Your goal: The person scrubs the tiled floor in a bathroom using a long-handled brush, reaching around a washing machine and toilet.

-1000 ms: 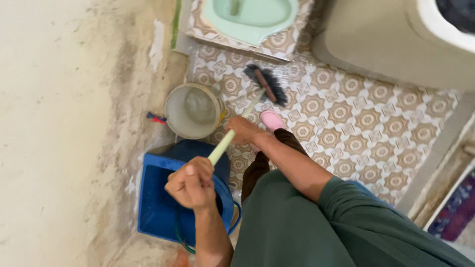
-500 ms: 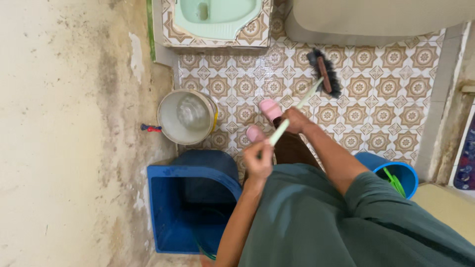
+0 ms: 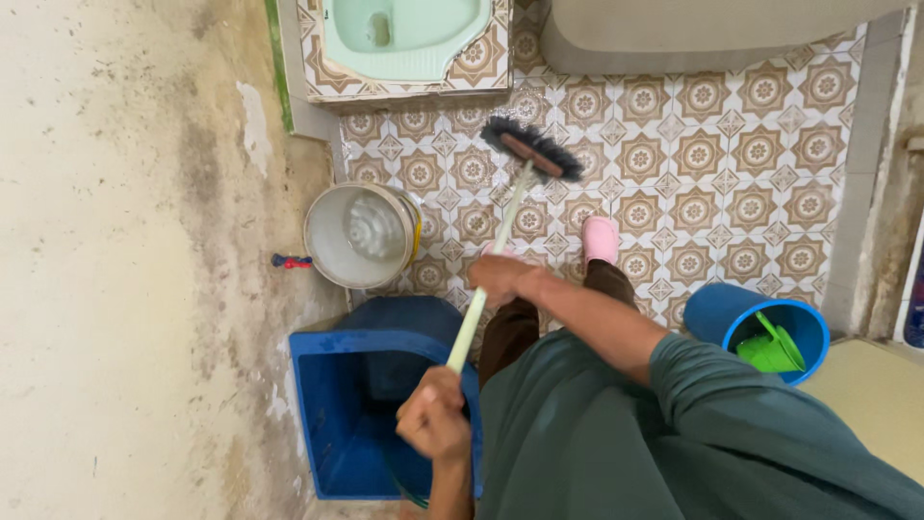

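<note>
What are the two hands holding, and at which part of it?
Both hold a long-handled brush by its pale green handle: the left hand grips the top end, the right hand grips near the middle. The black bristle head rests on the patterned tile floor.

1. We see a patterned tile floor (image 3: 712, 154).
2. On it: brush head (image 3: 532, 149), white bucket (image 3: 361, 236) by the wall, blue square tub (image 3: 361, 414), blue round bucket (image 3: 760, 327), pink slipper (image 3: 601, 238).
</note>
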